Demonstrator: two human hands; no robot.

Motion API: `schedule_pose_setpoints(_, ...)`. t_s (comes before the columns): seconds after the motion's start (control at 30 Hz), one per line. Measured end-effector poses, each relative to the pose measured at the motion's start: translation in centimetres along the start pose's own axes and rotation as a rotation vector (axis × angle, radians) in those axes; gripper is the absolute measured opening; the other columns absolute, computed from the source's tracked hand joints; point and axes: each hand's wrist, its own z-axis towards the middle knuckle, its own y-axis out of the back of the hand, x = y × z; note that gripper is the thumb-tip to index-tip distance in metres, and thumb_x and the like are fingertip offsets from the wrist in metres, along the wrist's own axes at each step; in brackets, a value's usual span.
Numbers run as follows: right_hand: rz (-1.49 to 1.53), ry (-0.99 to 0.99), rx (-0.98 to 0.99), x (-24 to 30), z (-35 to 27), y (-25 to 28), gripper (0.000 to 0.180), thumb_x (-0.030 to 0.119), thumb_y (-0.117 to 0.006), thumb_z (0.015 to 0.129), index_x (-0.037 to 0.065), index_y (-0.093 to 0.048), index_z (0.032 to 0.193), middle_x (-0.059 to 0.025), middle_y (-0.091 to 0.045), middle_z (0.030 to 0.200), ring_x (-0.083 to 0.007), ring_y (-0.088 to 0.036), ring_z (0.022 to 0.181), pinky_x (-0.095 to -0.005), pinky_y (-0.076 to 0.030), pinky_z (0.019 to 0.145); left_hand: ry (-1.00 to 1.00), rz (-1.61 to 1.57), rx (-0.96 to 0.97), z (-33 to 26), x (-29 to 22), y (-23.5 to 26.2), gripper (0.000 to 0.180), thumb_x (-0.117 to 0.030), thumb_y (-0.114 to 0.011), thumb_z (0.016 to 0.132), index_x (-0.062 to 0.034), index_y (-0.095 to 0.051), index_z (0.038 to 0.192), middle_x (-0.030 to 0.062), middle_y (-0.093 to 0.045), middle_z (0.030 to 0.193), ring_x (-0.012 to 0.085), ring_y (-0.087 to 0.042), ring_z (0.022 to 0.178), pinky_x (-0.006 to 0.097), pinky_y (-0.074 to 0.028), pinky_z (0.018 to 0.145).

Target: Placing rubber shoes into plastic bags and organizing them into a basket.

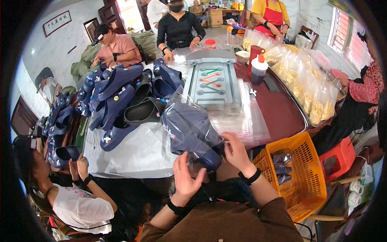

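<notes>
One clear, glossy plastic bag [187,121] with navy-blue foam clogs [205,153] inside lies at the white-sheeted table's [133,161] near edge. The left hand [186,177], at its six o'clock, is spread wide; the right hand [237,153], at four, curls narrowly by the film, pinching or not I cannot tell. Since the clogs seem to jut outward, loose support could let them slip off; tugging against the black foam clog [143,112] at ten might snag the film.

maroon tabletop [282,113], l. side under white sheet [131,163] w/ pile of navy clogs [117,94] & blk clog [142,112]; mid: grey plastic stand [193,89], clear bags [250,121]; r. side: red-capped btl [259,69], tray [296,105] of bagged yellow pcs [309,90].
</notes>
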Motion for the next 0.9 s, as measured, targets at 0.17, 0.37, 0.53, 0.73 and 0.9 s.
schedule_pose_setpoints(0.17,0.156,-0.14,0.12,0.1,-1.0,1.2,0.043,0.002,-0.063,0.089,0.003,-0.059,0.132,-0.0201,-0.066,0.121,-0.0374,-0.068,0.102,-0.0396,-0.056,0.085,-0.134,0.175,-0.1,1.4,-3.4,-2.1,0.127,-0.044,-0.095,0.062,0.004,-0.021,0.153,0.0311,-0.027,0.152,0.0489,-0.029,0.141,0.053,-0.032,0.115)
schedule_pose_setpoints(0.37,0.214,-0.122,0.141,2.4,-2.0,0.0,0.034,0.001,-0.061,0.089,0.003,-0.064,0.123,-0.0196,-0.069,0.114,-0.0324,-0.067,0.11,-0.0417,-0.053,0.095,-0.312,0.286,-0.129,0.4,4.0,-2.3,0.139,-0.055,-0.091,0.062,0.002,-0.011,0.16,0.0273,-0.012,0.165,0.0473,-0.014,0.151,0.057,-0.012,0.124)
schedule_pose_setpoints(0.53,0.515,-0.084,0.008,-0.3,-3.9,-0.1,0.038,-0.012,-0.043,0.089,0.002,-0.054,0.123,-0.0099,-0.054,0.09,-0.0223,-0.055,0.083,-0.0354,-0.046,0.077,-0.564,0.373,-0.237,-0.3,2.4,0.3,0.134,-0.059,-0.086,0.071,0.0106,-0.011,0.156,0.0308,-0.037,0.152,0.0447,-0.047,0.135,0.051,-0.045,0.109)
schedule_pose_setpoints(0.73,0.449,0.05,0.12,2.8,-4.6,-0.8,0.048,0.009,-0.067,0.083,0.004,-0.052,0.129,-0.0124,-0.054,0.1,-0.0288,-0.055,0.094,-0.0423,-0.045,0.084,-0.415,0.23,-0.095,-0.3,3.9,2.7,0.121,-0.049,-0.089,0.075,0.0069,-0.018,0.156,0.0279,-0.03,0.154,0.045,-0.049,0.13,0.055,-0.046,0.107)
schedule_pose_setpoints(0.9,0.32,0.171,0.209,-0.3,-3.3,-3.5,0.076,0.026,-0.085,0.072,0.003,-0.046,0.134,-0.0173,-0.055,0.111,-0.0399,-0.055,0.106,-0.0474,-0.046,0.087,-0.32,0.188,-0.022,0.0,6.2,3.2,0.109,-0.032,-0.089,0.078,0.0043,-0.022,0.156,0.0261,-0.032,0.152,0.0411,-0.049,0.129,0.051,-0.047,0.106)
